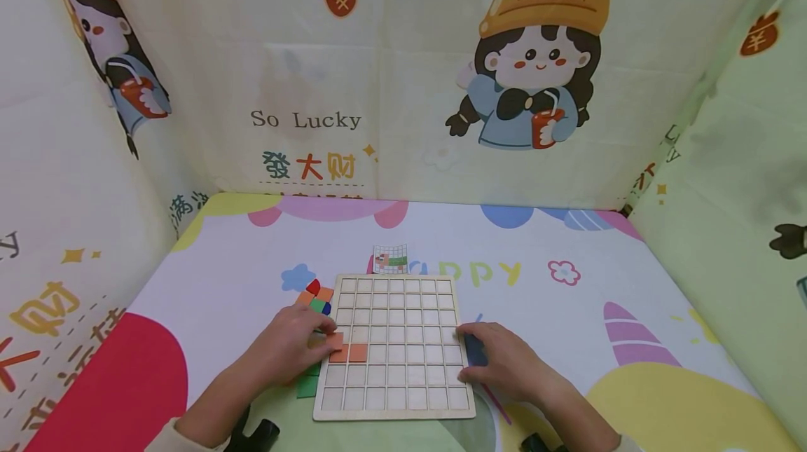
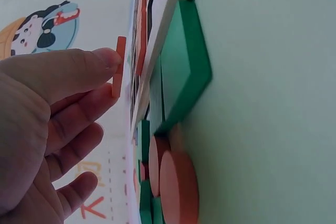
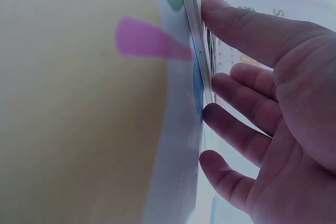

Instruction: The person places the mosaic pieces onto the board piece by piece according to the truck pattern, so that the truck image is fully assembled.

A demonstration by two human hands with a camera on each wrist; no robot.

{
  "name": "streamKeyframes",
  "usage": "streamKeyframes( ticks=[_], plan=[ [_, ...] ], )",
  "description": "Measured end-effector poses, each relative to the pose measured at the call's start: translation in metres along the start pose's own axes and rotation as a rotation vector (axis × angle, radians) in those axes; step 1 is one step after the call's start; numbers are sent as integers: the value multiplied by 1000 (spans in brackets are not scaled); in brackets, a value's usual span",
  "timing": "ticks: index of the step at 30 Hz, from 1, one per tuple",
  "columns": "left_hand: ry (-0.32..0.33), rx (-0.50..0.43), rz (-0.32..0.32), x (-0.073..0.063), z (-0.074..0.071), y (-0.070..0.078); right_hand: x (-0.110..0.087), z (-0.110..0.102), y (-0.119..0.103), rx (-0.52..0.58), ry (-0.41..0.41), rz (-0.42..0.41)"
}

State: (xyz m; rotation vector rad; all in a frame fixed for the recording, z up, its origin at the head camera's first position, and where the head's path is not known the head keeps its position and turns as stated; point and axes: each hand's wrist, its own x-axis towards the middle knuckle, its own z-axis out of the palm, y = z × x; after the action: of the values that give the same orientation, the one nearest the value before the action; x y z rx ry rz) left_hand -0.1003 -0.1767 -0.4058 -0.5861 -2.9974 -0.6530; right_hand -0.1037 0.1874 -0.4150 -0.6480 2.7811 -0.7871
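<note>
My left hand point(image 1: 286, 343) is over the left edge of a pale wooden grid board point(image 1: 403, 376). Between thumb and forefinger it pinches a thin orange square tile point(image 2: 120, 72), seen edge-on in the left wrist view. Two orange squares point(image 1: 357, 353) lie side by side in a row at the board's left, just below the held tile. On the opposite side, my right hand point(image 1: 507, 361) rests with its thumb and fingertips at the board's right edge, fingers spread and loosely bent in the right wrist view.
Green tiles point(image 1: 307, 387) lie against the board's left edge, with rounded orange pieces point(image 2: 179, 187) beside them. Farther back are a red piece point(image 1: 313, 286) and more coloured pieces, partly behind the left hand. A small printed grid card point(image 1: 390, 259) lies behind the board. Patterned cloth walls point(image 1: 416, 73) enclose the table.
</note>
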Motion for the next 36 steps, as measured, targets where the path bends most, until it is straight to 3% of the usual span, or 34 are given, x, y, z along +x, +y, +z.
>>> streamKeyframes(
  ticks=[7, 17, 36],
  plan=[
    [-7, -12, 1, 2, 3, 6, 0, 0, 0, 2, -1, 11],
    [46, 1, 116, 6, 9, 13, 0, -1, -1, -2, -4, 5],
    [1, -47, 145, 11, 20, 25, 1, -1, -2, -1, -10, 12]
  ],
)
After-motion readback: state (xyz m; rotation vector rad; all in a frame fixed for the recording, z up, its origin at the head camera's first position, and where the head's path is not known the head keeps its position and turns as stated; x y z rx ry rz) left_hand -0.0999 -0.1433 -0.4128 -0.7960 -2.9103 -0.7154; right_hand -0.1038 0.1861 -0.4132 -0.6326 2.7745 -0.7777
